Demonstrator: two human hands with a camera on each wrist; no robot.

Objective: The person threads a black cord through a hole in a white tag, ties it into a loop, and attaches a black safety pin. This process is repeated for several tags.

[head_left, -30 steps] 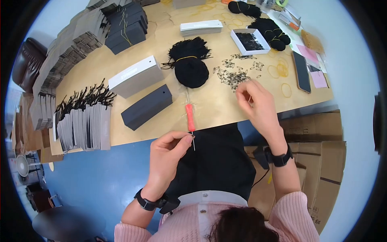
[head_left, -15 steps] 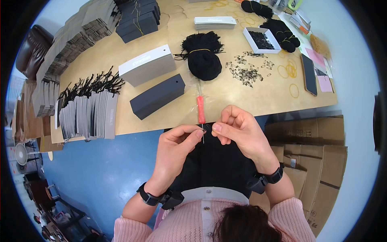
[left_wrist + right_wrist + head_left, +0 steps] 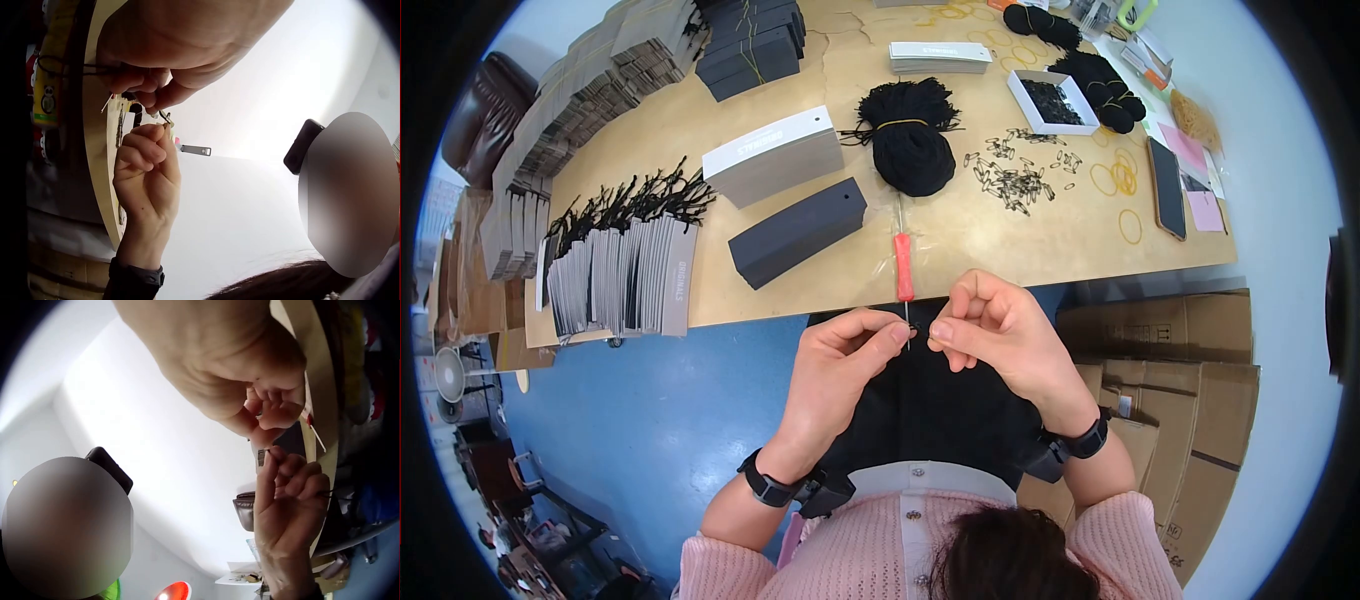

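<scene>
Both hands meet at chest level, just off the table's front edge. My left hand (image 3: 832,372) pinches a thin black cord (image 3: 94,67) between thumb and forefinger; a loop of it trails behind the fingers in the left wrist view. My right hand (image 3: 1012,345) pinches a tiny metal pin (image 3: 166,117), its fingertips close to those of the left hand. Beyond the hands lies a red-handled tool (image 3: 903,268), its thin metal shaft reaching past the table edge. A pile of small dark pins (image 3: 1012,185) is scattered on the table at right.
Behind the tool sits a tied black cord bundle (image 3: 912,155). To the left stand a white-and-grey card stack (image 3: 775,150), a dark card block (image 3: 798,235) and corded tags (image 3: 625,280). A white box (image 3: 1055,105) and a phone (image 3: 1167,190) are at right.
My right hand has come from the pin pile down to the left hand, now holding a pin. The left hand stays near the same spot, pinching.
</scene>
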